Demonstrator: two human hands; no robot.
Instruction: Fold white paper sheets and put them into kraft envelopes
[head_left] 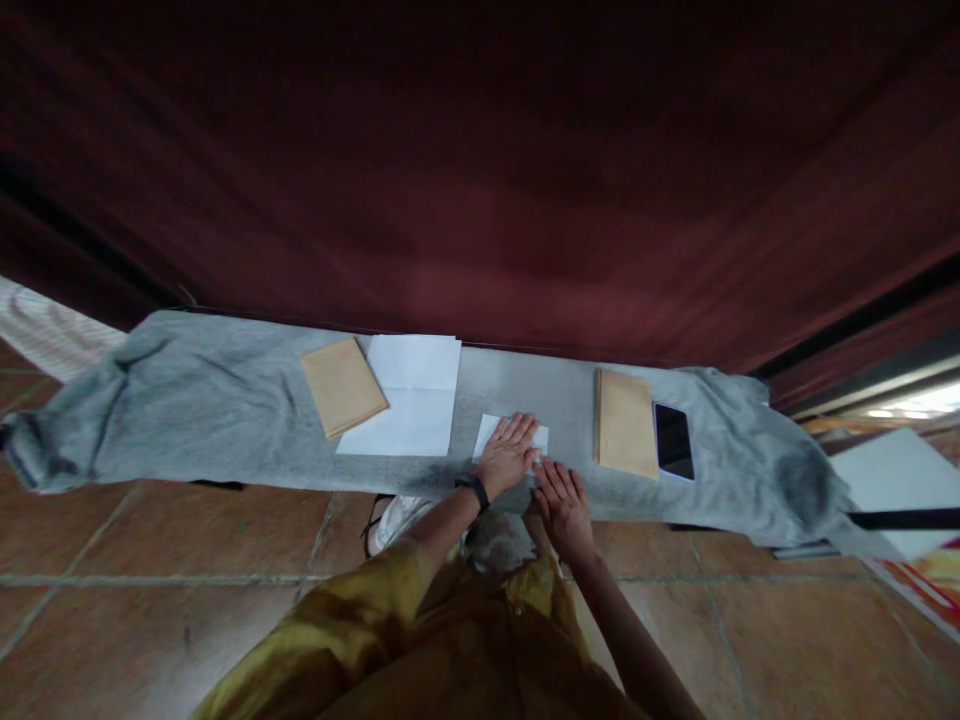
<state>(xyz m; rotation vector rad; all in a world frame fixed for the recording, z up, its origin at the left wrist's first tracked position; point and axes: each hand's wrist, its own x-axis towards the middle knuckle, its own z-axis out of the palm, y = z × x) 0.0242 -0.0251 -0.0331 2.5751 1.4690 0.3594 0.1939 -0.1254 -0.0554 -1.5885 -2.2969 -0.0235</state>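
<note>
A small folded sheet of white paper (487, 428) lies on the grey cloth in front of me. My left hand (510, 452) rests flat on top of it with fingers stretched out, hiding much of its middle. At the paper's lower right corner is my right hand (564, 505), its fingers extended and the fingertips close to the left hand's thumb. Whether the right fingertips touch the paper is hard to make out. Larger white sheets (420, 400) with a crease across them lie to the left, partly under a stack of brown envelopes (343, 387).
A grey cloth (210, 390) covers the long narrow surface, rumpled at both ends. On the right lie a second brown envelope stack (627, 422) and a dark-screened phone (674, 441). A dark red curtain (480, 230) hangs behind. Below is a tiled floor (225, 540).
</note>
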